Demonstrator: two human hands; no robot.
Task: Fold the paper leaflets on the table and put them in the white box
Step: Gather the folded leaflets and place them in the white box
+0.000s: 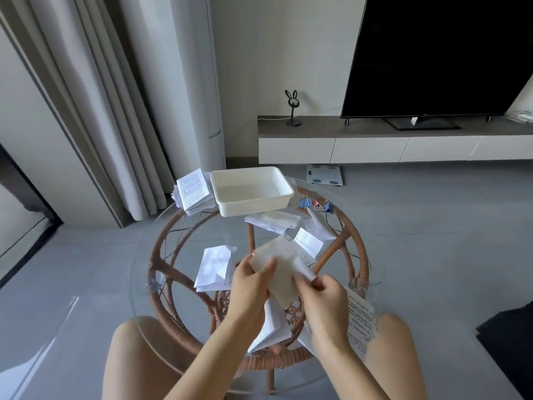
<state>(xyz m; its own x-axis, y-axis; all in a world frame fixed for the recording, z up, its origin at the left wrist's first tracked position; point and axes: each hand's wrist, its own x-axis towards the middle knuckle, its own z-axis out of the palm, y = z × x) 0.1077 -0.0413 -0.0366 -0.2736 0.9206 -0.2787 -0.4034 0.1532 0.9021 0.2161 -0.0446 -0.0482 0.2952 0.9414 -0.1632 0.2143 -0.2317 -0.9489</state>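
So the leaflet (282, 275) is held just over the glass tabletop (178, 243) close to the person, left hand (249, 290) pinching its left side, right hand (326, 298) gripping its right edge, fingers (268, 269) clamped on paper, white box (253, 207) at the far edge, other leaflets (215, 267) scattered around.

One round glass table (184, 246). One white box (251, 192). Two hands, the left hand (249, 280) and the right hand (326, 295), gripped one leaflet (281, 280) between them. About six loose leaflets (215, 267) lay scattered, plus one stack (191, 192), too blurred to count. Three binder clips (304, 202): two blue, one pink. Farther off were one television (438, 53), one rabbit-eared ornament (292, 106) and one bathroom scale (324, 174).
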